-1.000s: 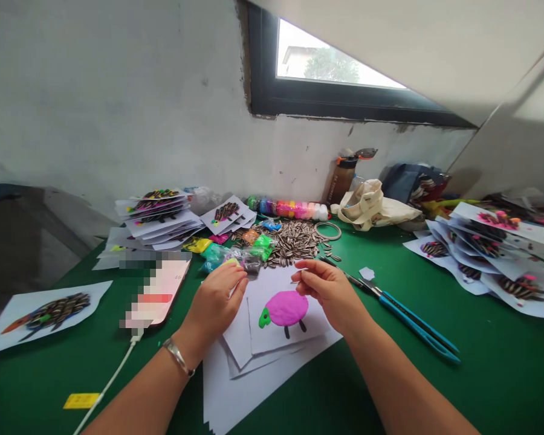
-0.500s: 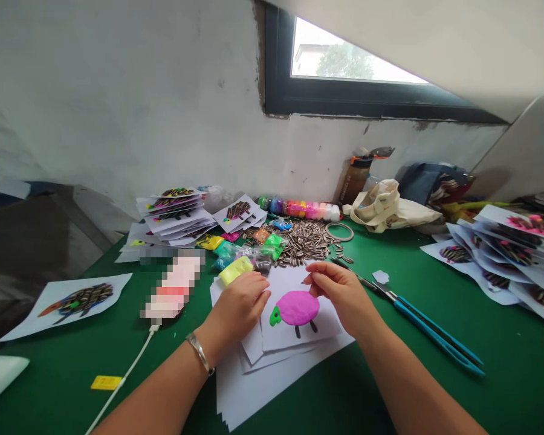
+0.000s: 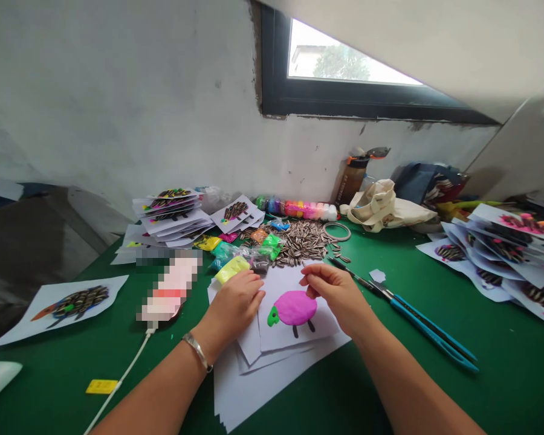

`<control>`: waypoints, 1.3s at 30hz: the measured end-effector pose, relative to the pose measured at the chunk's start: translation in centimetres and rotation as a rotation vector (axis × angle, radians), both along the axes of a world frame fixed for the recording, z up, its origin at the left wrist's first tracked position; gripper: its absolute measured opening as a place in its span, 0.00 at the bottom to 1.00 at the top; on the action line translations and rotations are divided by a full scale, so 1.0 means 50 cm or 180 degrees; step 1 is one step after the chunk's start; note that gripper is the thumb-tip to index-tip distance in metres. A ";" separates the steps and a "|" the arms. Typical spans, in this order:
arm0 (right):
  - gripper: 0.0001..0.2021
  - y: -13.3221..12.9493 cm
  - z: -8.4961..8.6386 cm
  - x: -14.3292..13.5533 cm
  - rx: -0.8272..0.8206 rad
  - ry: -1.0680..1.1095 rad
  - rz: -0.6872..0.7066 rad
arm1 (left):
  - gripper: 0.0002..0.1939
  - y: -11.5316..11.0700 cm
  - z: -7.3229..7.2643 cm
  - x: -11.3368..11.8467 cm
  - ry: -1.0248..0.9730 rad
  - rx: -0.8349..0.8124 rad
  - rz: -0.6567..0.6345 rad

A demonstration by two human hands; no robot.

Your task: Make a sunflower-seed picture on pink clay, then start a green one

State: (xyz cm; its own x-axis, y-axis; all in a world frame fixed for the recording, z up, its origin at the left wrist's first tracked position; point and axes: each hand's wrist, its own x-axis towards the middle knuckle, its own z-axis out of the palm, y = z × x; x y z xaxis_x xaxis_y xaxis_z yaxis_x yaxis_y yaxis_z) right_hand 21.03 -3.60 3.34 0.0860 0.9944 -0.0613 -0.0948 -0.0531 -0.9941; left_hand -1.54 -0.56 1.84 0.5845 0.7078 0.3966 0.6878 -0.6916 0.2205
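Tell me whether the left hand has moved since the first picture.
Yes: against the pink sheep, the left hand has drawn slightly back and rightward, closer to it.

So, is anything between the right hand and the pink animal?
Nothing visible: the right hand is at the upper-right edge of the pink animal, though contact is unclear. The left hand lies off to one side.
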 end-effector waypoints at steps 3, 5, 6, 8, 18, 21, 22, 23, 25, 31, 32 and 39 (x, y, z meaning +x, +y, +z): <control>0.11 0.000 -0.005 0.001 0.0039 -0.0018 0.0061 | 0.13 0.007 0.002 -0.006 0.0001 0.0103 0.0107; 0.10 -0.001 -0.007 0.003 0.0090 -0.0153 0.0140 | 0.14 0.013 0.001 -0.011 -0.0075 0.0183 0.0153; 0.11 -0.002 -0.007 0.004 0.0110 -0.0231 0.0175 | 0.14 0.015 -0.001 -0.014 -0.0124 0.0225 0.0177; 0.12 -0.002 -0.009 0.005 0.0115 -0.0339 0.0174 | 0.14 0.022 -0.006 -0.022 -0.0223 0.0340 0.0257; 0.11 0.010 -0.019 0.004 0.0042 -0.0033 0.0013 | 0.20 0.062 -0.053 -0.056 0.0178 0.0174 0.0954; 0.12 0.005 -0.016 0.006 0.0110 -0.0257 0.0127 | 0.21 0.065 -0.063 -0.052 0.0111 0.0107 0.0833; 0.13 0.004 -0.015 0.006 0.0117 -0.0340 0.0150 | 0.21 0.065 -0.063 -0.051 0.0122 0.0113 0.0805; 0.14 0.004 -0.014 0.007 0.0119 -0.0398 0.0151 | 0.20 0.065 -0.061 -0.049 0.0144 0.0142 0.0799; 0.14 0.004 -0.013 0.008 0.0121 -0.0432 0.0084 | 0.19 0.061 -0.052 -0.044 0.0148 0.0281 0.0820; 0.10 0.008 -0.019 0.008 0.0097 -0.0167 0.0006 | 0.15 0.016 -0.011 -0.012 -0.0325 0.0500 0.0107; 0.11 0.009 -0.020 0.008 0.0075 -0.0098 -0.0008 | 0.14 0.007 -0.007 -0.005 -0.0281 0.0345 -0.0092; 0.14 0.004 -0.010 0.007 0.0160 -0.0330 0.0091 | 0.11 -0.015 0.010 0.013 0.0072 -0.0357 -0.0181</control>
State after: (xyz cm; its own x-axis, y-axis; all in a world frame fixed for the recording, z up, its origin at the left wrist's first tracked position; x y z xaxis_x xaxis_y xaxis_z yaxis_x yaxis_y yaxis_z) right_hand 21.40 -3.39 2.83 0.0609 0.9981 -0.0035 0.0093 -0.0041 -0.9999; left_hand -0.86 -1.29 2.33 0.6327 0.7126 0.3031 0.6540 -0.7013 0.2837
